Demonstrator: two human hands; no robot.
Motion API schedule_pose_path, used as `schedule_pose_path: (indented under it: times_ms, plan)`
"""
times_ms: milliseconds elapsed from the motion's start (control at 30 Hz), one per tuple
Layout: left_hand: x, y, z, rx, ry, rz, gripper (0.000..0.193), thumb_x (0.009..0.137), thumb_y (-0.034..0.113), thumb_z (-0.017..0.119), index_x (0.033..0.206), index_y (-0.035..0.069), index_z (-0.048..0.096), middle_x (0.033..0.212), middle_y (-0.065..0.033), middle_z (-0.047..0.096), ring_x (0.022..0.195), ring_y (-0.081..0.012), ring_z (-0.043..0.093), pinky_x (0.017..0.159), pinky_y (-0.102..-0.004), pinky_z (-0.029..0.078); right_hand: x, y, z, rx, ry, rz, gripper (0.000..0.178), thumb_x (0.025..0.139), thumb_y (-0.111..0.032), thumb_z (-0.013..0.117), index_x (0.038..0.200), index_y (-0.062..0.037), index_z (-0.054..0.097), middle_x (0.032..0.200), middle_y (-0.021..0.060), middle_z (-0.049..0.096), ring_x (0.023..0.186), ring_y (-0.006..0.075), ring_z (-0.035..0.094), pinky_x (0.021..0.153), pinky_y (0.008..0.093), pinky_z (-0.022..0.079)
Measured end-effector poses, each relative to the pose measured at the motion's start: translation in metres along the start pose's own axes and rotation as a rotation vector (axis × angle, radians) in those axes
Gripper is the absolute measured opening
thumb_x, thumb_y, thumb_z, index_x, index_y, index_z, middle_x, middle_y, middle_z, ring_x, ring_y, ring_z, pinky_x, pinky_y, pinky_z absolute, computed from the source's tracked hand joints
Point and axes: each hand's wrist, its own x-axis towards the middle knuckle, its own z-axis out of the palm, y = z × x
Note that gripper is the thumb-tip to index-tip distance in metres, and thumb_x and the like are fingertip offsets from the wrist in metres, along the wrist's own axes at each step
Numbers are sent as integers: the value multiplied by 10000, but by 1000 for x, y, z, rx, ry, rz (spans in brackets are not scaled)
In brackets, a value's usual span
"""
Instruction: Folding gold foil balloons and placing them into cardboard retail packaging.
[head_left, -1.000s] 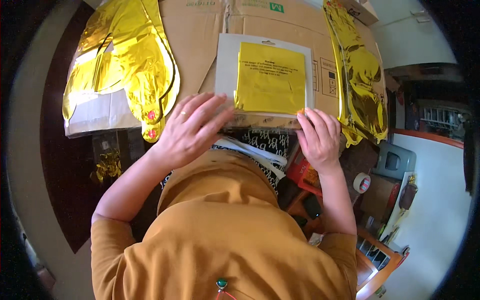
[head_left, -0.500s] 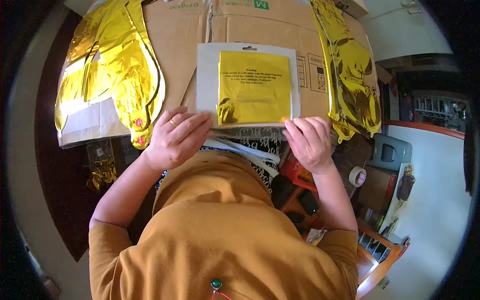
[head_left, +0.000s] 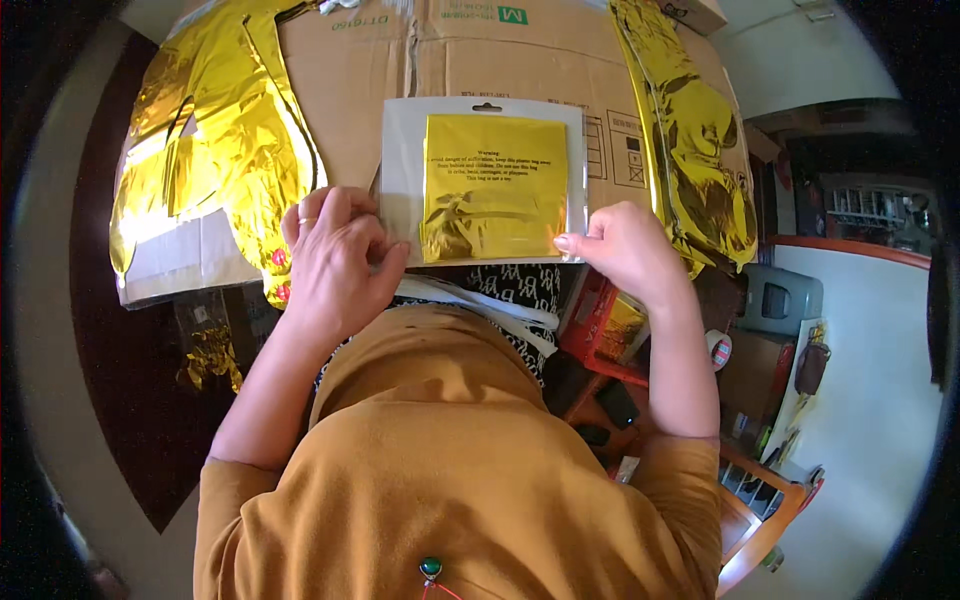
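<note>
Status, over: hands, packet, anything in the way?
Left hand at lower left corner of packet, right hand at lower right. Packet on cardboard, middle uncovered. Left foil, right foil apart from it.

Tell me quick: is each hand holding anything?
Left hand: fingers curled, thumb at the yellow package; grip cannot be told.
Right hand: fingers curled, thumb at its lower right corner; grip cannot be told.

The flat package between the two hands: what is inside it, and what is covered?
A square of gold foil shows inside the flat package. Its far side and whatever lies directly beneath the package cannot be seen.
</note>
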Motion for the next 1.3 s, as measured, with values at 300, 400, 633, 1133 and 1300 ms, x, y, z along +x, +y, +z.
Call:
schedule_pose_path:
  times_ms: [300,400,633,1133,1300]
  plan:
    - [-17,28,-1,76,258,240,335,710,86,650,1034,162,687,1309,-54,586,1368,-321,421,1149,-525,199,-17,-22,-20,-163,81,117,472,765,-471,816,869,-52,624,847,146,677,808,330,660,750,441,507]
    - [-3,47,17,135,38,607,592,844,253,603,1415,107,547,1551,-93,425,1506,-292,284,1192,-562,186,-2,-26,17,-55,732,-351,426,828,-393,775,1022,-54,605,1055,159,654,975,336,629,834,447,481]
    - [9,12,42,297,-130,421,614,924,186,513,1498,9,384,1575,-175,377,1466,-319,355,1197,-525,249,42,-23,78,-261,693,-344,677,997,-374,521,1548,-48,300,1580,292,269,1456,504,238,1168,627,182]
    - [-6,50,7,-52,70,1184,472,953,245,514,1391,75,559,1490,-83,522,1420,-260,444,1181,-455,324,-70,52,-16,791,-345,-305,424,889,-179,774,1212,45,614,1056,18,682,924,73,596,801,254,495]
    - [-3,59,4,-198,59,957,428,916,192,632,1340,160,589,1397,-87,586,1305,-288,548,1109,-487,408,-116,136,-50,182,-222,143,206,869,-91,706,1040,23,716,919,88,730,869,126,670,793,310,541]
